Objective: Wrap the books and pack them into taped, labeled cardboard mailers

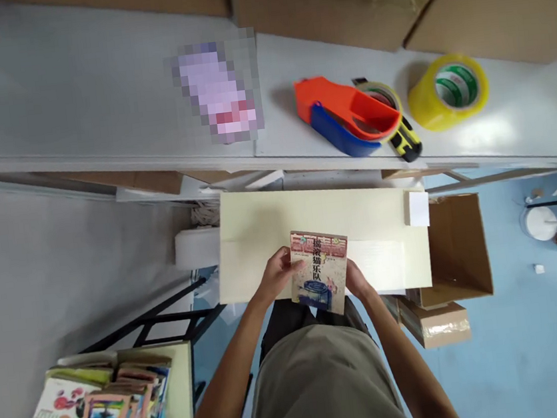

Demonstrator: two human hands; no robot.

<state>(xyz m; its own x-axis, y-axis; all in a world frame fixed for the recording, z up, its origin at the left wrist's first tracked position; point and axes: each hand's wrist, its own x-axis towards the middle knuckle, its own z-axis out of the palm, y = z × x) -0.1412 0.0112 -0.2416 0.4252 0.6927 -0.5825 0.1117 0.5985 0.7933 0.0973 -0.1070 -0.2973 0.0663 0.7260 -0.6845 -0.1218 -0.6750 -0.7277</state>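
left hand [277, 276]: fingers clamped on book [320, 271] left edge | right hand [356, 282]: fingers gripping its right edge | book: between both hands, over cream sheet [262, 238] | tape dispenser [348, 115]: on bench [95, 102], well beyond fingers

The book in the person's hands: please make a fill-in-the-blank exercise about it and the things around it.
1. The book is held by ____ hands, the left hand and the right hand.
2. The roll of tape beside the tape dispenser is ____ in colour.
3. The stack of books lies on the person's ____ side.

Missing words: both; yellow; left
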